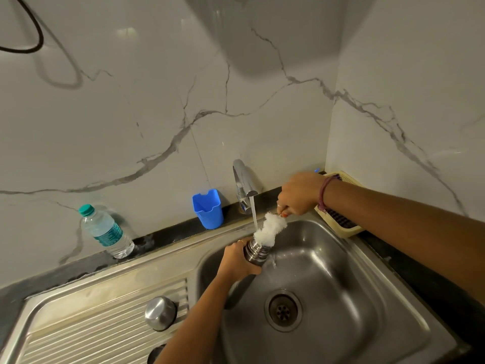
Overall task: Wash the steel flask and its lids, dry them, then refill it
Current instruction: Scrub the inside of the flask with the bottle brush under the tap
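Observation:
My left hand (237, 261) grips the steel flask (256, 252) around its upper body and holds it tilted over the sink basin (341, 279). A white bottle brush (269, 228) sticks out of the flask's mouth, and my right hand (298, 194) grips its handle from above. Water runs from the chrome tap (242, 183) onto the brush and the flask's mouth. A domed steel lid (160, 313) stands upside down on the ribbed drainboard (91, 329). Part of a dark second lid (155, 353) shows at the bottom edge, beside my left forearm.
A plastic water bottle (105, 231) with a green cap stands on the dark counter strip at the left. A blue plastic holder (208, 208) sits behind the sink. A cream basket (341, 222) lies in the right corner. The drain (283, 310) is open.

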Action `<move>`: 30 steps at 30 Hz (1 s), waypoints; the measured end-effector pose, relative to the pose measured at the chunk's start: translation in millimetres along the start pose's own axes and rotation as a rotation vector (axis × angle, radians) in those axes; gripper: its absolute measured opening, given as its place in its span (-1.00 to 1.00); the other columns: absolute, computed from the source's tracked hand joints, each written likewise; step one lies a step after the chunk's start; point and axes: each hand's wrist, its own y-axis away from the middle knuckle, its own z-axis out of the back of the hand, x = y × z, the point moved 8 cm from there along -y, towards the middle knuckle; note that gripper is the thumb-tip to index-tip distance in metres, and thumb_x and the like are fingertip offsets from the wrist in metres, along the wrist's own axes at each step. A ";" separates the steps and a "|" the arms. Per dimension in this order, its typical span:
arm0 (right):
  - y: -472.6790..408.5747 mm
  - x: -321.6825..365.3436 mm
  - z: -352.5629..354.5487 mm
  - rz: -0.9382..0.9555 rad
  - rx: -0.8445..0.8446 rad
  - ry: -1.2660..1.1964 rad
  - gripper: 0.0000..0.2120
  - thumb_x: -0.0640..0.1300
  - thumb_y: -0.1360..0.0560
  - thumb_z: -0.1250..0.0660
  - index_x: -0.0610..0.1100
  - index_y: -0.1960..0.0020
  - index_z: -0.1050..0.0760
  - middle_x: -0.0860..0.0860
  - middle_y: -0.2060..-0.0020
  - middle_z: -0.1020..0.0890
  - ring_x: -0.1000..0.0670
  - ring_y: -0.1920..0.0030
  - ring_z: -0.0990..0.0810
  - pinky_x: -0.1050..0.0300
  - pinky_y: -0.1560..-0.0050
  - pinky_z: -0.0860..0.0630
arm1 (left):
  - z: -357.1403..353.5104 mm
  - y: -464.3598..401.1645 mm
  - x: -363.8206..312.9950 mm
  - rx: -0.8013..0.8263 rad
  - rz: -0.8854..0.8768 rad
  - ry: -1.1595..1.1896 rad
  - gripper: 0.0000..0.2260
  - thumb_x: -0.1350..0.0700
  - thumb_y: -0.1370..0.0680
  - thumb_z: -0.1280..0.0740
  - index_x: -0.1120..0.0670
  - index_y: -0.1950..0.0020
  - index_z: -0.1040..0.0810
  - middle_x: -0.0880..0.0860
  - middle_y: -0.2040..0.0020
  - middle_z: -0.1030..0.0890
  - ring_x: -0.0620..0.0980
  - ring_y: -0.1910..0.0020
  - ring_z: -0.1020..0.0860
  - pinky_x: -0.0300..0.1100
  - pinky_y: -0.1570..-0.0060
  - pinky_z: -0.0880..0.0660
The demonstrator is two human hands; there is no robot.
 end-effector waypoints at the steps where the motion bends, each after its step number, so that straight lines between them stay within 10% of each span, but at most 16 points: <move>1: -1.9 -3.1 -0.4 -0.023 0.035 -0.014 -0.72 0.03 -0.60 -0.12 0.12 -0.20 -0.54 0.14 -0.04 -0.64 0.04 0.03 -0.59 0.13 0.10 -0.48 | -0.5 0.0 -2.2 0.001 -0.001 0.005 -0.33 0.12 -0.32 -0.59 0.02 -0.38 -0.43 -0.03 -0.16 -0.58 -0.15 -0.07 -0.49 -0.32 -0.13 -0.37; 5: 1.0 0.8 8.7 -0.052 -0.038 0.187 -0.80 -0.08 -0.57 -0.14 -0.06 0.02 -0.54 0.04 0.28 -0.56 0.00 0.31 -0.50 0.13 0.31 -0.41 | 3.7 -0.5 -0.6 -0.005 0.006 0.014 -0.30 0.09 -0.31 -0.60 0.02 -0.40 -0.42 -0.04 -0.16 -0.57 -0.16 -0.06 -0.47 -0.33 -0.08 -0.34; 12: 18.9 29.9 6.9 0.076 -0.279 0.373 -0.70 -0.28 -0.59 -0.05 -0.10 -0.23 -0.43 -0.01 0.15 -0.54 -0.04 0.29 -0.52 0.14 0.45 -0.27 | 9.9 11.8 9.9 -0.015 -0.027 -0.005 -0.34 0.11 -0.36 -0.58 0.01 -0.41 -0.41 -0.04 -0.19 -0.57 -0.16 -0.12 -0.48 -0.37 -0.12 -0.30; 17: 24.0 14.2 22.7 -0.093 -0.155 0.131 -0.65 0.15 -0.60 -0.05 0.02 -0.13 -0.53 0.06 0.14 -0.62 -0.01 0.17 -0.57 0.14 0.25 -0.44 | 14.8 20.6 6.8 -0.050 -0.055 0.058 -0.26 0.13 -0.31 -0.60 -0.02 -0.41 -0.34 -0.15 -0.14 -0.48 -0.23 -0.06 -0.44 -0.61 0.12 -0.31; 22: 49.0 -9.3 73.4 -0.245 -0.454 0.398 -0.34 0.42 -0.49 0.13 -0.01 -0.05 -0.55 0.06 0.19 -0.60 0.01 0.13 -0.50 0.03 -0.02 -0.31 | 14.9 23.4 14.4 -0.065 -0.009 0.129 -0.31 0.14 -0.28 -0.61 -0.02 -0.31 -0.36 -0.11 -0.11 -0.51 -0.14 -0.08 -0.52 -0.50 0.14 -0.36; 25: 69.4 -39.3 76.3 -0.465 -0.555 0.040 -0.44 0.38 -0.48 -0.05 0.05 -0.27 -0.46 0.07 -0.06 -0.58 0.02 -0.09 -0.50 -0.01 -0.24 -0.28 | 8.7 26.7 20.7 -0.057 0.005 0.156 -0.32 0.14 -0.29 -0.61 -0.01 -0.33 -0.39 -0.14 -0.09 -0.50 -0.21 0.00 -0.47 -0.51 0.20 -0.32; 30: 81.0 -25.9 18.6 -0.597 -0.979 -1.408 -0.49 0.04 -0.50 -0.35 -0.10 -0.37 -0.31 0.07 -0.02 -0.53 0.05 -0.03 -0.55 0.31 0.03 -0.48 | -3.1 32.4 21.2 -0.095 -0.012 0.233 -0.29 0.18 -0.30 -0.60 0.00 -0.40 -0.41 -0.12 -0.13 -0.52 -0.18 -0.08 -0.48 -0.49 0.14 -0.36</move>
